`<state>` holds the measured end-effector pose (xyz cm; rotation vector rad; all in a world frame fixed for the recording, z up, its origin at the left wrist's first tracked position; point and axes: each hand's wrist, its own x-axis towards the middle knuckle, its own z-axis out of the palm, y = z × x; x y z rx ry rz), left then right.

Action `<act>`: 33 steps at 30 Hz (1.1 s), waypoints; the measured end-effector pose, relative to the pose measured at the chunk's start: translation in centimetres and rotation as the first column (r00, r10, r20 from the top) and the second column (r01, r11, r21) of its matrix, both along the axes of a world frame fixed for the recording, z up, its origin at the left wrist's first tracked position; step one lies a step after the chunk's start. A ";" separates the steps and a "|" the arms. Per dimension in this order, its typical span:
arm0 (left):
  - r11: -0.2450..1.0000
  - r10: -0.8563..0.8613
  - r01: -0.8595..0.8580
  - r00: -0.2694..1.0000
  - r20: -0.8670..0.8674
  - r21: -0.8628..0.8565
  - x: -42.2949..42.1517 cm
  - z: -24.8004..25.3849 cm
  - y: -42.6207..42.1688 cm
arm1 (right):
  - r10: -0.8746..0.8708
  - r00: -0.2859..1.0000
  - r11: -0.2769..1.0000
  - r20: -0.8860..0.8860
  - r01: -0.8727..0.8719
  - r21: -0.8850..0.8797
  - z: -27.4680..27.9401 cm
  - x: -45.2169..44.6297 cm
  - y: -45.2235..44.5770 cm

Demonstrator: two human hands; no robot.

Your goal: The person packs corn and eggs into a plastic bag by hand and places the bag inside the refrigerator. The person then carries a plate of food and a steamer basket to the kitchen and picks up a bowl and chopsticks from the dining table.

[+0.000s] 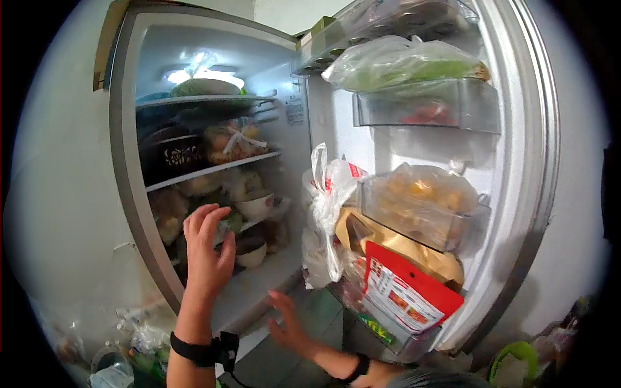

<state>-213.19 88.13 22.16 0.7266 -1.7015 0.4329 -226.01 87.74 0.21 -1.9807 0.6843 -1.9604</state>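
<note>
My left hand [208, 249] is raised in front of the lower shelves of the open fridge, fingers bent and thumb apart, with nothing in it. Just beyond it are a white bowl [257, 205] on one shelf and another bowl [251, 252] below. Lower down, my right hand [289, 325] hovers near the fridge's bottom front edge, slightly blurred, its fingers spread and holding nothing. A knotted white plastic bag [326, 200] hangs by the door's inner side, above and to the right of that hand.
The fridge door [524, 194] stands wide open on the right. Its bins hold a bag of green vegetables [414, 68], a bag of yellowish food [430, 187] and a red-and-white packet [407, 291]. Clutter in plastic bags [139, 339] lies at the lower left; a green-rimmed container [514, 362] is lower right.
</note>
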 end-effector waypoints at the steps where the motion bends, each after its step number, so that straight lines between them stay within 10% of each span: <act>1: 0.997 -0.074 0.074 0.997 -0.026 0.015 -1.0 -1.2 1.4 | 0.020 0.997 1.000 -0.070 -0.018 0.021 -3.0 -2.6 1.7; 7: 0.643 -0.639 0.752 0.630 -0.440 0.143 -1.5 -3.8 11.9 | 0.319 0.908 0.727 -0.270 -0.052 0.685 -16.7 -21.3 14.0; 8: 0.525 -0.711 0.844 0.506 -0.488 0.110 -2.7 -2.7 15.3 | 0.219 0.811 0.700 -0.543 0.257 0.666 -21.2 -28.2 15.7; 11: 0.300 -0.933 0.954 0.293 -0.208 -0.002 -4.3 -1.1 21.1 | 0.067 0.796 0.352 -0.601 0.545 0.761 -21.5 -38.0 20.6; 15: -0.046 -0.998 0.998 -0.044 0.043 -0.036 -8.8 -1.7 25.7 | -0.127 0.877 0.183 -0.464 0.480 0.858 -18.9 -41.4 20.8; 18: 0.092 -0.973 0.996 0.089 -0.214 -0.006 -11.9 -3.8 30.7 | -0.174 0.940 0.208 -0.293 0.325 0.922 -16.6 -41.7 19.4; 22: 0.337 -0.901 0.841 0.157 -0.406 -0.423 -14.2 -8.2 34.1 | -0.138 0.990 0.249 -0.006 0.041 0.968 -13.2 -38.6 17.5; 26: 0.257 -0.920 0.942 0.307 0.243 -0.218 -10.9 -9.4 33.7 | -0.018 0.952 0.249 0.306 -0.292 0.923 -9.7 -34.1 15.8; 30: 0.415 -0.860 0.909 0.381 -0.341 -0.031 -12.4 -10.8 40.7 | 0.150 0.832 0.177 0.535 -0.554 0.813 -6.2 -28.9 13.8; 33: 0.492 -0.794 0.861 0.504 -0.340 0.128 -12.5 -10.8 43.4 | 0.267 0.710 0.067 0.652 -0.689 0.722 -5.0 -25.0 12.2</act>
